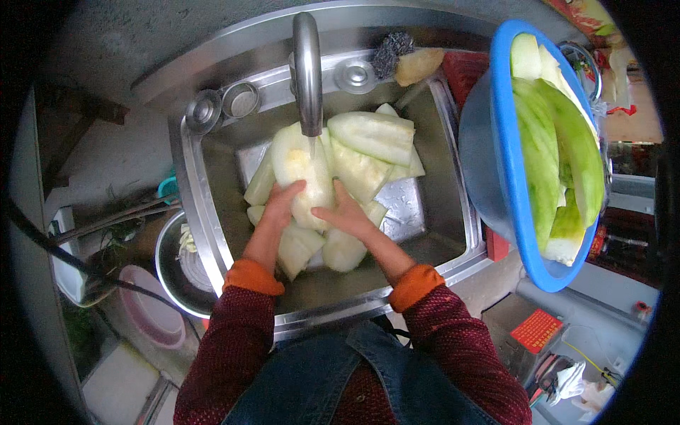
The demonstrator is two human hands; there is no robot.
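Note:
Both my hands hold a large pale piece of peeled winter melon (297,152) under the curved metal faucet (307,71), from which water runs onto it. My left hand (282,202) is on its left side and my right hand (346,212) on its right, thumbs on top; some fingertips are hidden beneath it. Around it in the steel sink (446,205) lie several more pale melon pieces, among them a long melon slab (372,134) at the back right and a melon chunk (297,249) below my left hand.
A blue basin (489,156) with green-skinned melon pieces stands tilted in view at the right. On the sink's back ledge are a strainer (241,100), a dark scouring pad (394,53) and a drain lid (354,74). At left stand a metal bowl (167,263) and a pink basin (152,319).

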